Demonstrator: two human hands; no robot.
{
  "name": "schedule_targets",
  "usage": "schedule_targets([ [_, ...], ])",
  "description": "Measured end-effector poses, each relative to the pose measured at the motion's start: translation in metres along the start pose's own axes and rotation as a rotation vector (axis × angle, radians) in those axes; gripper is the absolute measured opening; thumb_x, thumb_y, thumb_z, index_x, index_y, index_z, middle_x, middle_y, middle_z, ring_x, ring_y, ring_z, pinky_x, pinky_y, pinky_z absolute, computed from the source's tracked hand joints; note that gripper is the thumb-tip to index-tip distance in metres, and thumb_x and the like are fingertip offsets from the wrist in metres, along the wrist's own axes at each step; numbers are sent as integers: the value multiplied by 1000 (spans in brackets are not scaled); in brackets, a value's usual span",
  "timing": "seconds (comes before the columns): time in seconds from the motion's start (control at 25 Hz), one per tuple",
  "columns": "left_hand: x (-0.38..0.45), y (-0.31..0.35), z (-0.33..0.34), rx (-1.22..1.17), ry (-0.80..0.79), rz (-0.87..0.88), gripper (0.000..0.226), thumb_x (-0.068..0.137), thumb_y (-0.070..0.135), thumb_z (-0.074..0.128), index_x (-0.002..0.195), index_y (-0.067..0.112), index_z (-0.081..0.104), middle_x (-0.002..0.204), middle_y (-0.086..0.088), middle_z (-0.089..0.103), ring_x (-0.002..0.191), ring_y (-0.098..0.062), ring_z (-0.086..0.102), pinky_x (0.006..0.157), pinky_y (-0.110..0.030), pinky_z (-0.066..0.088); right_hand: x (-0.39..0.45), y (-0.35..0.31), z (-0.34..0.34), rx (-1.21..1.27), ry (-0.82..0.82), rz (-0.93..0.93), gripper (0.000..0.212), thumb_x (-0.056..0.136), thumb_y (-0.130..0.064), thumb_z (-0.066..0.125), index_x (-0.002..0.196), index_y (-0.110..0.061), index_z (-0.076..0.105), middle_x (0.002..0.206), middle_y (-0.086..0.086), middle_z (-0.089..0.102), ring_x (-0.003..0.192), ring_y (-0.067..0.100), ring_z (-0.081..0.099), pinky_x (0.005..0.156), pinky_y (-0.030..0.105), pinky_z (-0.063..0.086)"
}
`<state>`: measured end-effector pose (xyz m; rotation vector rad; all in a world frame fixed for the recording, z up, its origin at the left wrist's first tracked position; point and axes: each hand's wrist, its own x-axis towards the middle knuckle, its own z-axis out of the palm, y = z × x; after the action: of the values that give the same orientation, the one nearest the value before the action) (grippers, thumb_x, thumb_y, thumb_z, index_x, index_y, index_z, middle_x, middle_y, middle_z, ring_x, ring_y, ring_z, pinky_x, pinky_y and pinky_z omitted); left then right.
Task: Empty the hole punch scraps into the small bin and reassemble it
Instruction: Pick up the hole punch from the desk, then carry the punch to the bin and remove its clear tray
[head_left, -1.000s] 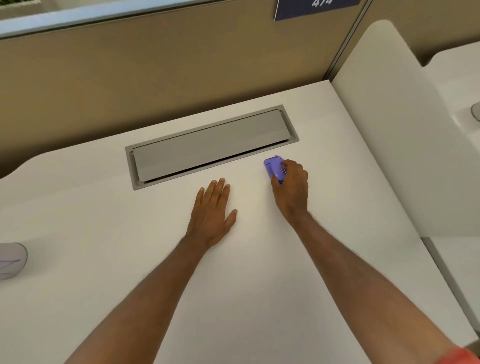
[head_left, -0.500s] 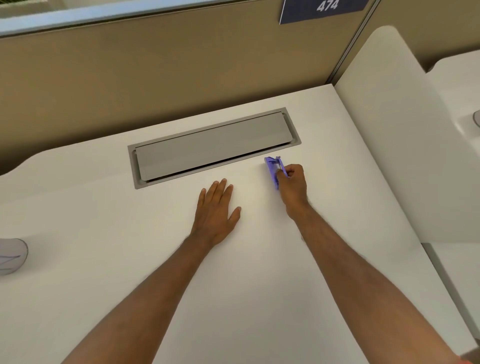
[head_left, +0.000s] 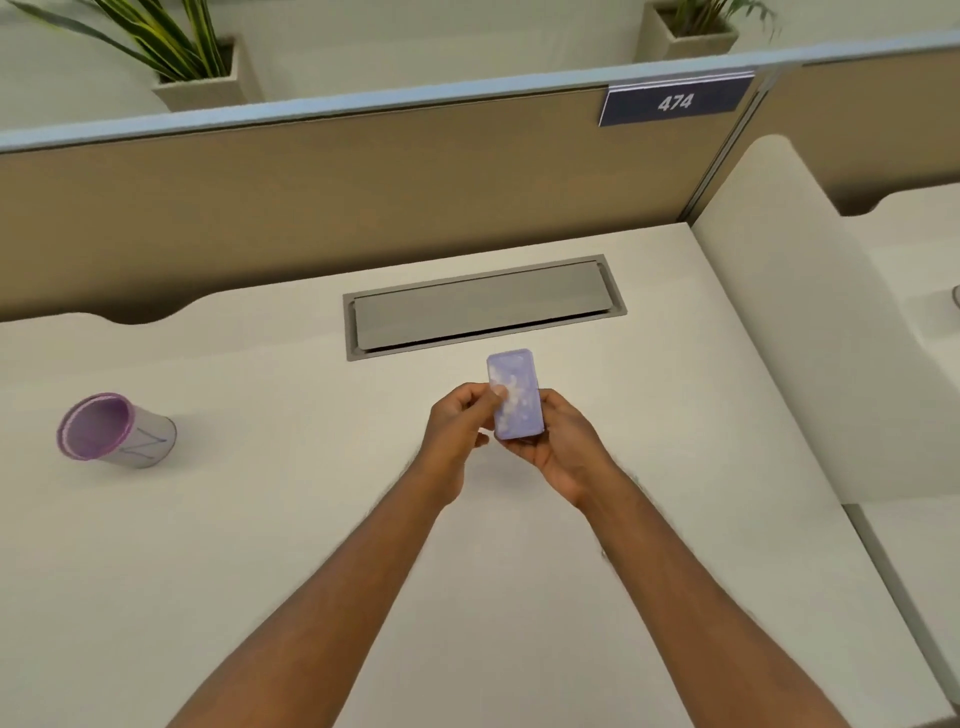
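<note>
Hole punch (head_left: 515, 397) is gripped underside-up between left hand (head_left: 457, 426) and right hand (head_left: 558, 447), long axis pointing away; small bin (head_left: 117, 431) is well apart leftward, nearer the left hand.

This is an open-plan office, seen at one cubicle workstation. Beyond the hands (head_left: 511, 441) a tan fabric partition (head_left: 337, 208) with a pale metal top rail closes off the white bench (head_left: 260, 545), and up to their right it carries a dark number plate reading 474 (head_left: 675, 101). Just past the hands a grey cable-access flap (head_left: 483, 306) is set flush into the bench. A white rounded divider (head_left: 779, 312) screens off the neighbouring workstation to the right. Behind the partition stand potted plants in square planters (head_left: 200, 83).
</note>
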<state>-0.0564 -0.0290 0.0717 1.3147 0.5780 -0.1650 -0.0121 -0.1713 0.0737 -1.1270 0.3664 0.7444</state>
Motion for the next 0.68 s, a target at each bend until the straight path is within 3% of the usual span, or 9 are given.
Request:
schedule_targets([
  [0.24, -68, -10, -27, -210, 15, -36, 24, 89, 36, 73, 87, 15, 63, 94, -8, 76, 89, -24, 70, 83, -39, 59, -62, 25, 19, -430, -100, -50, 22, 101, -23, 55, 114, -16, 72, 108, 4, 79, 102, 22, 74, 78, 29, 58],
  [0.32, -82, -14, -32, -315, 24, -52, 24, 88, 34, 74, 85, 14, 61, 94, -10, 78, 91, -30, 74, 85, -46, 62, -76, 27, 24, -571, -95, -91, 20, 98, -26, 59, 112, -19, 72, 108, 2, 79, 97, 18, 72, 77, 27, 54],
  [0.4, -95, -17, -37, -396, 35, -49, 22, 91, 29, 72, 88, 12, 59, 98, -14, 79, 94, -37, 76, 84, -53, 63, -88, 28, 31, -648, -24, -173, 21, 96, -22, 60, 116, -21, 67, 114, 6, 74, 93, 15, 70, 73, 25, 53],
  [0.48, -107, -18, -41, -460, 73, -55, 20, 93, 25, 69, 96, 9, 58, 102, -17, 77, 93, -39, 75, 80, -55, 62, -102, 25, 36, -736, 40, -373, 37, 88, -20, 61, 124, -25, 58, 125, 4, 62, 94, 6, 65, 70, 17, 53],
  [0.52, -114, -18, -43, -485, 92, -54, 22, 93, 24, 69, 101, 8, 58, 103, -17, 77, 93, -39, 75, 78, -54, 62, -109, 23, 39, -820, -4, -507, 48, 82, -24, 63, 129, -28, 54, 132, 0, 56, 101, 1, 61, 72, 13, 52],
  [0.6, -128, -21, -48, -506, 114, -41, 25, 92, 24, 70, 108, 8, 60, 101, -16, 78, 92, -36, 76, 73, -48, 62, -120, 22, 49, -1101, -244, -698, 76, 76, -36, 69, 146, -36, 39, 154, -10, 36, 134, -3, 42, 85, 4, 45],
  [0.68, -142, -24, -53, -483, 144, -35, 25, 90, 27, 70, 107, 11, 64, 101, -14, 75, 91, -29, 75, 71, -42, 62, -125, 25, 62, -1464, -448, -779, 100, 77, -48, 76, 158, -39, 17, 168, -16, 10, 154, 5, 13, 104, 8, 33],
])
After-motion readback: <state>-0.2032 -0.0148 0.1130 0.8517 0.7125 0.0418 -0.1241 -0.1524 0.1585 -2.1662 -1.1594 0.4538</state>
